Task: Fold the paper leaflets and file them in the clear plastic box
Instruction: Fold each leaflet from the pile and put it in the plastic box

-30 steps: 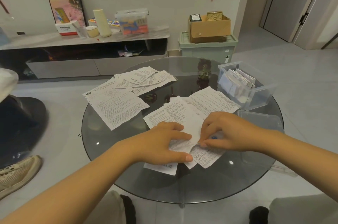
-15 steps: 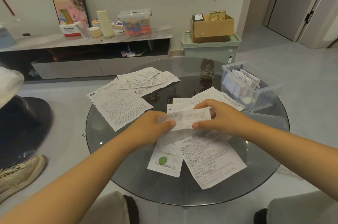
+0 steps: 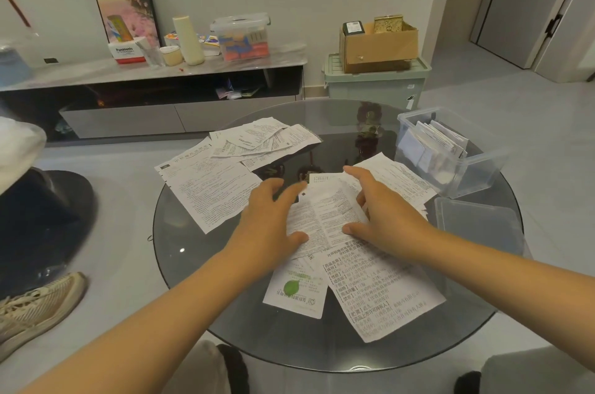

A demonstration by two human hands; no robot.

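Left hand (image 3: 267, 226) and right hand (image 3: 383, 216), fingers spread, press 1 leaflet (image 3: 325, 216).

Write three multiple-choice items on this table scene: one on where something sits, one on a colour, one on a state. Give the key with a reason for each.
1. Where does the clear plastic box stand on the glass table?
A. at its far right edge
B. at its near left edge
C. in its middle

2. What colour is the round mark on the small leaflet nearest the person?
A. red
B. green
C. blue

3. What state is the clear plastic box in?
A. shut with its lid on
B. open and holding folded leaflets
C. open and holding nothing

Key:
1 A, the box sits far right, beyond the right hand.
2 B, a green spot shows on the leaflet below the left hand.
3 B, folded leaflets stand inside and the lid lies on the table beside it.
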